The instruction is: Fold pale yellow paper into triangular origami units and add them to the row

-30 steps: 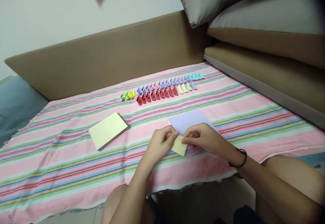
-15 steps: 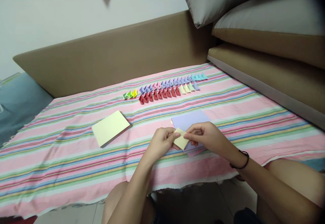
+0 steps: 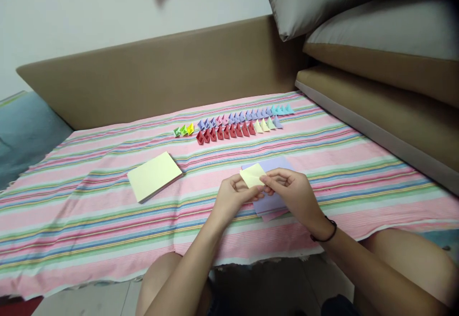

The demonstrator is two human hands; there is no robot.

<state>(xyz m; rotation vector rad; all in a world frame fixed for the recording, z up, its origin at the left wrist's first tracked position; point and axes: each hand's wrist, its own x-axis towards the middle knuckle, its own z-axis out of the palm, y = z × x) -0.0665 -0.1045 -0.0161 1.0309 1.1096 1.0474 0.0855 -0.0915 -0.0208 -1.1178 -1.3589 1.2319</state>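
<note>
A small folded piece of pale yellow paper [image 3: 252, 174] is held up between both hands. My left hand [image 3: 234, 195] is closed on its lower left side, thumb below and fingers behind. My right hand [image 3: 291, 187] pinches its right corner between thumb and fingers. Under the hands lies a stack of lavender paper [image 3: 274, 205], with a pink sheet [image 3: 271, 215] poking out at its near edge. Farther left rests a stack of pale yellow paper [image 3: 154, 176].
Two rows of small folded paper shapes, among them red ones [image 3: 226, 132] and lavender ones [image 3: 239, 117], stand across the striped cloth [image 3: 107, 220]. Three green and yellow ones [image 3: 184, 130] sit left of them. Stacked cushions [image 3: 376, 91] border the right; a brown backrest [image 3: 161, 77] runs behind.
The yellow paper has been turned and raised slightly between my fingers. My left thumb has slid to its lower edge, and my right hand has shifted its pinch.
</note>
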